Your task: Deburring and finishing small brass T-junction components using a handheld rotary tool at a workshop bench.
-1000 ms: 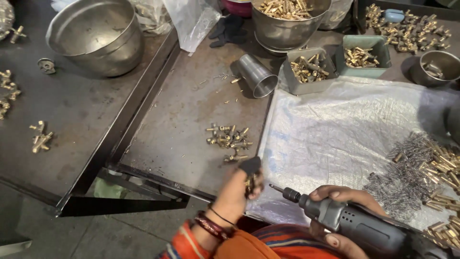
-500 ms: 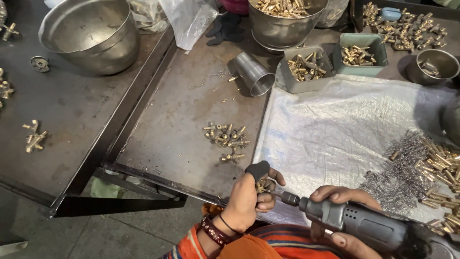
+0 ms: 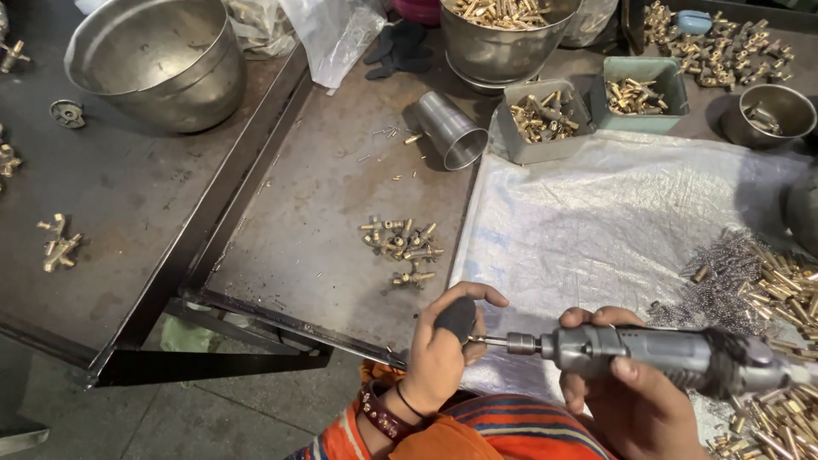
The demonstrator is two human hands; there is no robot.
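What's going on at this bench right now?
A person sits at a metal worktable. The right hand grips a grey powered driver, its bit pointing at a small part pinched in the left hand, whose thumb wears a dark cover. A small pile of brass fittings lies on the table, and more brass pieces lie on a white sheet.

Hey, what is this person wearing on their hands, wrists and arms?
Both hands are bare, with no gloves. The left hand has a dark studded band and a thin black thread around its wrist. The thumb of the left hand is covered by a dark sheath. The right hand shows nothing worn. Orange cloth with red and blue stripes lies below the arms.
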